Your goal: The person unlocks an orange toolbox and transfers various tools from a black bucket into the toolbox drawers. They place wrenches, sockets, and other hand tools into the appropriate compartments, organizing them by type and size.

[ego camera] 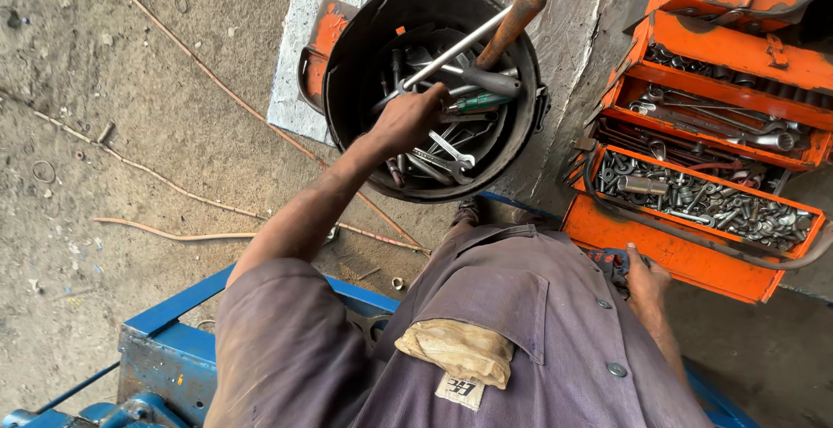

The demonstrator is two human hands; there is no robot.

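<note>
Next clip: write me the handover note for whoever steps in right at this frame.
Left hand: reaching into the black bucket, closed on a tool among the wrenches; which one, I cannot tell.
Right hand: low by the hip, fingers around a dark object, apart from the orange toolbox.
The toolbox stands open, trays full of sockets and wrenches.
A long metal rod leans out of the bucket.
Done: nothing lifted out yet.
Left: picking the tool out.

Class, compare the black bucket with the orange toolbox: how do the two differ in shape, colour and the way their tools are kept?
The black bucket is round and dark; the orange toolbox is angular and bright orange. The bucket is one open well with wrenches and screwdrivers heaped loosely; the toolbox fans out into stepped trays, with sockets in the lower tray. The left hand reaches into the bucket, while the right hand is beside the toolbox. Both stand on the floor and hold metal hand tools.
</note>
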